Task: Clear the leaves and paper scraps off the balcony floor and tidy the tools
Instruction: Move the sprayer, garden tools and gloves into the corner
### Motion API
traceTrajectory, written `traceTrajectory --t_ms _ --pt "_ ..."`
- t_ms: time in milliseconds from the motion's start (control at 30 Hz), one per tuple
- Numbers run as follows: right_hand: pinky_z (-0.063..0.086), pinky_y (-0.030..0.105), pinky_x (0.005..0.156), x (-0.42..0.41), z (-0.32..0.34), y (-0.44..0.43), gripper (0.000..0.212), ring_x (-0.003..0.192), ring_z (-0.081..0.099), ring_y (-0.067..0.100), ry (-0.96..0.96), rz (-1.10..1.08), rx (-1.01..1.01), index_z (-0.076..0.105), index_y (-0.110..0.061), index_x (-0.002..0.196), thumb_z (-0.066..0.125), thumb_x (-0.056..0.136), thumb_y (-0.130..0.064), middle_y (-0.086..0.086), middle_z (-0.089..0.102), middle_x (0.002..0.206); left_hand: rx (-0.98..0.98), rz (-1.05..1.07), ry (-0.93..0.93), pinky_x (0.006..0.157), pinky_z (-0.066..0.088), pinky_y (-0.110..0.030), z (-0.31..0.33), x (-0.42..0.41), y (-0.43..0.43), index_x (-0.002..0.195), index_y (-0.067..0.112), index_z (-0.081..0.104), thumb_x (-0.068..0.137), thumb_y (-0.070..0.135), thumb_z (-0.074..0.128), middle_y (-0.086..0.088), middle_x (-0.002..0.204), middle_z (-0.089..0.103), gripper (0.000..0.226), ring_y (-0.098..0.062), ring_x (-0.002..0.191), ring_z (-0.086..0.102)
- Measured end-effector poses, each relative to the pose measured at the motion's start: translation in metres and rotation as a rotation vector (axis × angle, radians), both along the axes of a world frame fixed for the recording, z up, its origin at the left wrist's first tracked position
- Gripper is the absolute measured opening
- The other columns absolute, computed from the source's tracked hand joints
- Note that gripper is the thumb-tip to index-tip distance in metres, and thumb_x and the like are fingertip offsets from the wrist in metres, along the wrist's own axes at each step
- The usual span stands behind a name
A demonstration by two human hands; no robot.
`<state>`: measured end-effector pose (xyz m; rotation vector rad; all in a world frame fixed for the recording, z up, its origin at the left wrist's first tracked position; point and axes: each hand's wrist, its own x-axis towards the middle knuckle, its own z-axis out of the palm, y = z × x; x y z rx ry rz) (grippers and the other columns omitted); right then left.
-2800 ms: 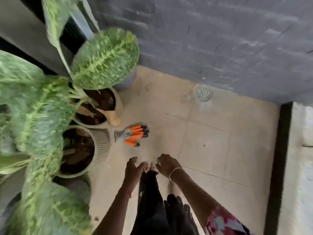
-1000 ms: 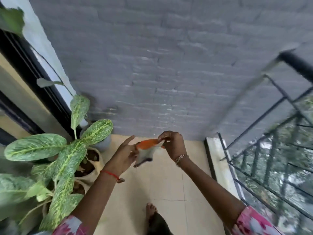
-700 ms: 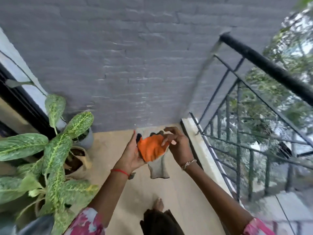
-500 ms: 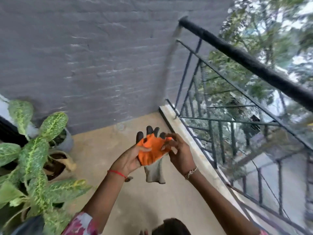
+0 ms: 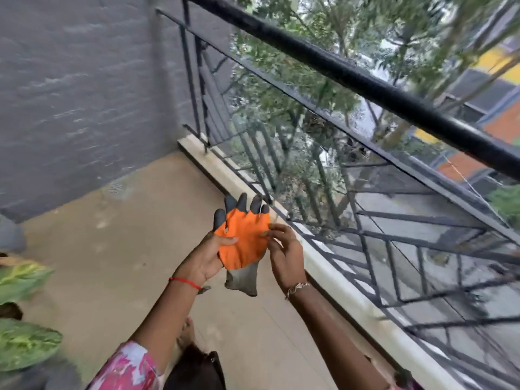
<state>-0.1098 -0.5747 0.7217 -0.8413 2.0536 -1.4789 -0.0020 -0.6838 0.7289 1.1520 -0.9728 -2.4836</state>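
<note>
An orange garden glove (image 5: 244,243) with dark grey fingertips and a grey cuff is held up at chest height over the beige balcony floor (image 5: 118,249). My left hand (image 5: 206,256) grips its left edge, the thumb lying across the orange palm. My right hand (image 5: 284,253) pinches the glove's right edge with its fingertips. The glove's fingers point up and away from me, and the cuff hangs down between my wrists.
A black metal railing (image 5: 365,83) on a pale kerb (image 5: 323,273) runs along the right. A grey brick wall (image 5: 78,88) closes the far side, with a floor drain (image 5: 115,187) at its foot. Green plant leaves (image 5: 22,342) crowd the left edge. My bare foot (image 5: 187,332) stands below.
The gloves lay on the floor by the pots; I picked them up with both hands and stood. My view has swung right toward the railing, and the glove is now spread flat.
</note>
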Motion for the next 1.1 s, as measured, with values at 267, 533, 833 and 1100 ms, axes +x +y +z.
traceTrajectory --t_ms 267,533,833,1100 --pt "0.043 0.004 0.063 -0.052 -0.018 0.207 0.011 0.075 0.058 -0.008 -0.113 -0.198 0.079 0.064 0.005 0.09 0.06 0.081 0.009 -0.001 0.051 0.096 0.097 -0.147 -0.041 0.07 0.059 -0.036 -0.036 -0.072 0.192 0.128 0.003 0.049 0.09 -0.012 0.039 -0.012 0.1 0.07 0.042 -0.024 0.085 0.07" --pt "0.046 0.004 0.071 -0.051 -0.03 0.345 0.017 0.091 0.059 0.022 -0.131 -0.415 0.105 0.061 -0.006 0.077 0.061 0.079 0.011 0.008 0.053 0.107 0.048 -0.297 -0.129 0.091 0.047 -0.045 -0.044 -0.097 0.32 0.128 -0.003 0.048 0.09 -0.014 0.04 -0.021 0.119 0.058 0.041 -0.032 0.099 0.06" --pt "0.04 -0.002 0.069 -0.02 -0.05 0.456 0.011 0.083 0.051 0.006 -0.02 -0.51 0.226 0.069 0.006 0.087 0.064 0.078 0.009 0.006 0.052 0.103 0.024 -0.386 -0.128 0.092 0.047 -0.046 -0.074 -0.08 0.428 0.105 0.005 0.058 0.087 -0.017 0.039 -0.013 0.104 0.063 0.035 -0.032 0.102 0.057" --pt "0.04 -0.001 0.067 0.009 -0.068 0.528 0.013 0.089 0.055 0.008 -0.119 -0.469 0.187 0.07 0.007 0.083 0.061 0.076 0.013 0.018 0.056 0.103 0.057 -0.351 -0.18 0.083 0.053 -0.042 -0.094 -0.043 0.5 0.108 0.004 0.058 0.086 -0.016 0.04 -0.006 0.083 0.073 0.035 -0.019 0.075 0.071"
